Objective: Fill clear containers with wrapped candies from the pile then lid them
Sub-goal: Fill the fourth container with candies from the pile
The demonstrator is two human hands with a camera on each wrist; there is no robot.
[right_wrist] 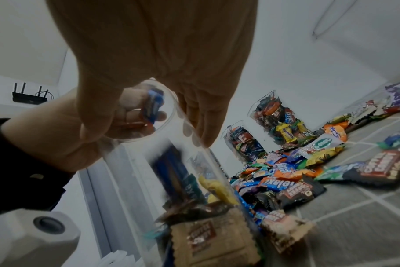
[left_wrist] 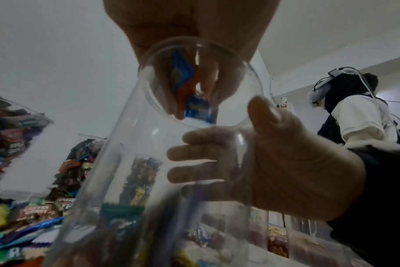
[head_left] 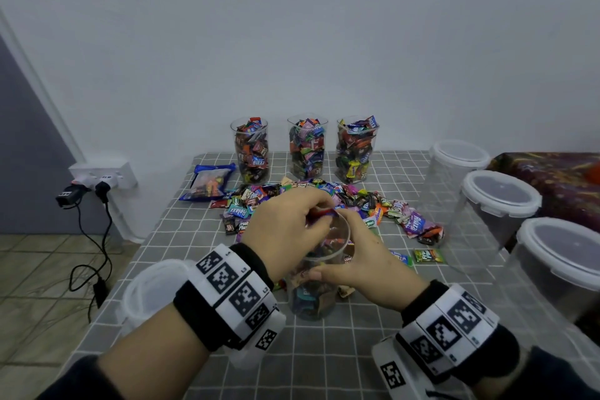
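Head view: dim, flat, cool light, soft shadows on the tablecloth [head_left: 324, 351], strong wide-angle bowing at the edges. Both wrist views darker and noisier, heavy fisheye stretch; the near wall of the clear container [left_wrist: 130, 180] smears with blur low in frame. Faint glare streaks on its rim.

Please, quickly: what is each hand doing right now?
Left hand: pinches wrapped candies over the container's mouth.
Right hand: grips the clear container.

A clear jar [head_left: 319, 289] stands upright, part-filled, unlidded. Behind it the candy pile [head_left: 328, 204] sprawls — three full jars [head_left: 306, 146] beyond.
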